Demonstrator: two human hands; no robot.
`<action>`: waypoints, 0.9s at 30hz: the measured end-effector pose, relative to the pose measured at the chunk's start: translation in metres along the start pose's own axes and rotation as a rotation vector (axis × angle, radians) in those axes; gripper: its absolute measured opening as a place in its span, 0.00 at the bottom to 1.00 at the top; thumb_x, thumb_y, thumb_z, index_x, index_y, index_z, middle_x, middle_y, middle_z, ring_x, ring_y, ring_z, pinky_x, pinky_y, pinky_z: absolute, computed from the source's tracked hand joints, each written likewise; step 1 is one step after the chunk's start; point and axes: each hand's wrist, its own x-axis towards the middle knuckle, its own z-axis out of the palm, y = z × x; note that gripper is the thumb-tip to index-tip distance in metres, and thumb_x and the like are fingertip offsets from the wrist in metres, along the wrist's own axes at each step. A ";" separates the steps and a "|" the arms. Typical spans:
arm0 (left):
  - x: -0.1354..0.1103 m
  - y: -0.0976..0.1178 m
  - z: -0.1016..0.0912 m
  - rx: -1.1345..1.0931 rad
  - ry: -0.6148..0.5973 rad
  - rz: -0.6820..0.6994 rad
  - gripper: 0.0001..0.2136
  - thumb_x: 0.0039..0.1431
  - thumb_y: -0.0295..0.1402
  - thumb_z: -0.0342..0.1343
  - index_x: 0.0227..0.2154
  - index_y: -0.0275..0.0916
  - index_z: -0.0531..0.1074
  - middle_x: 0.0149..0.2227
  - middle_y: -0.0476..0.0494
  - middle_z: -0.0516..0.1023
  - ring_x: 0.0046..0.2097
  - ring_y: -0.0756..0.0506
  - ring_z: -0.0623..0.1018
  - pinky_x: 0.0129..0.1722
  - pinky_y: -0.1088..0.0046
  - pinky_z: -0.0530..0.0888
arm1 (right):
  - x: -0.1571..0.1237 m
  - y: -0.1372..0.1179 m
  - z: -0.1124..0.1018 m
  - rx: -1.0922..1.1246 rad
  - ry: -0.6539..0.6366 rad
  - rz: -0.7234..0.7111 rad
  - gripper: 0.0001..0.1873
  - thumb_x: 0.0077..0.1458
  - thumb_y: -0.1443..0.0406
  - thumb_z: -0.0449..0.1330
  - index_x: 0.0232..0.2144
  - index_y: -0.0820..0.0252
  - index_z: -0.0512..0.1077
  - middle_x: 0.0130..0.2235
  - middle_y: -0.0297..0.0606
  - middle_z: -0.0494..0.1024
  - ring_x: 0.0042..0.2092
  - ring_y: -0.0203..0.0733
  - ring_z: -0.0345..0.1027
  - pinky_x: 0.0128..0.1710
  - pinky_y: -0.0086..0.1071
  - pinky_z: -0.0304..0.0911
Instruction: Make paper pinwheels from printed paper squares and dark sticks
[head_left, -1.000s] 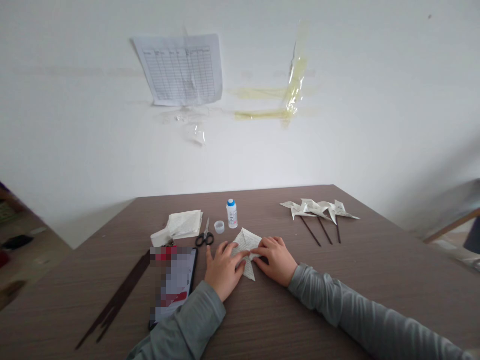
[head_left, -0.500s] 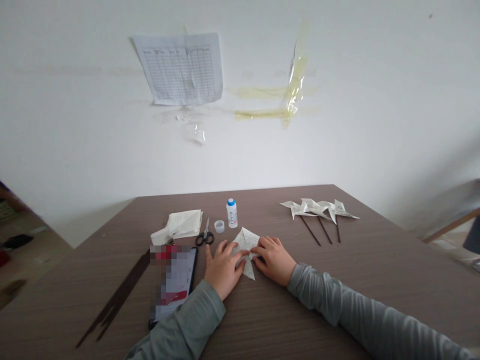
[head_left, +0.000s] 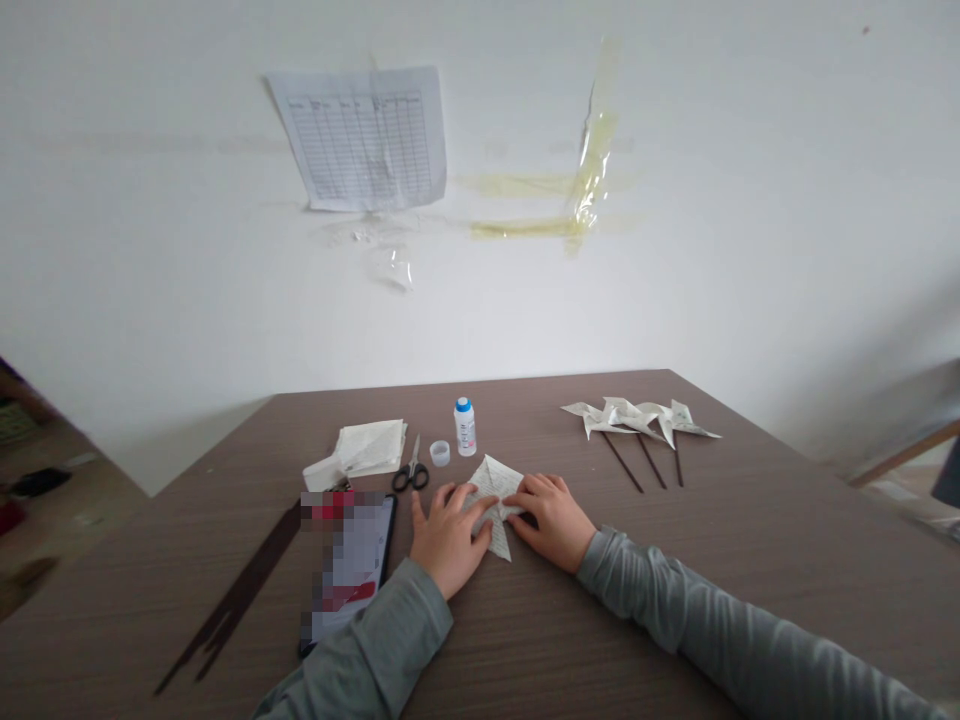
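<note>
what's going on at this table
A person is working with bare hands on a folded sheet of printed white paper on a brown wood-grain table. Their left hand and right hand both rest on it, fingers meeting near its middle. Nearby lie black-handled scissors, a small white bottle with a blue cap, and three paper pinwheels on thin dark sticks.

Scissors (head_left: pixel 410 476) between the left hand (head_left: pixel 450 540) and the loose paper stack (head_left: pixel 367 449)
</note>
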 end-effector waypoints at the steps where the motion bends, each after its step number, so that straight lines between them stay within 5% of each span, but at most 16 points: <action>1: 0.000 0.000 0.000 -0.002 -0.005 0.001 0.25 0.81 0.35 0.62 0.71 0.66 0.92 0.77 0.43 0.90 0.79 0.21 0.81 0.85 0.21 0.74 | 0.000 0.000 0.000 -0.001 0.003 -0.002 0.13 0.72 0.67 0.75 0.54 0.49 0.97 0.50 0.47 0.94 0.55 0.65 0.90 0.64 0.57 0.81; 18: 0.001 -0.005 0.009 -0.022 0.040 0.007 0.27 0.81 0.36 0.61 0.75 0.62 0.89 0.77 0.42 0.91 0.80 0.20 0.81 0.84 0.27 0.77 | 0.000 0.000 0.000 0.014 0.005 0.014 0.12 0.73 0.66 0.74 0.53 0.48 0.96 0.49 0.46 0.93 0.55 0.63 0.90 0.64 0.56 0.80; 27: 0.002 -0.006 0.007 -0.001 0.016 0.018 0.26 0.82 0.36 0.61 0.73 0.68 0.91 0.81 0.45 0.88 0.83 0.18 0.79 0.84 0.18 0.75 | 0.000 0.002 0.001 0.007 0.015 0.001 0.14 0.72 0.66 0.74 0.54 0.48 0.96 0.50 0.47 0.94 0.55 0.64 0.90 0.65 0.57 0.82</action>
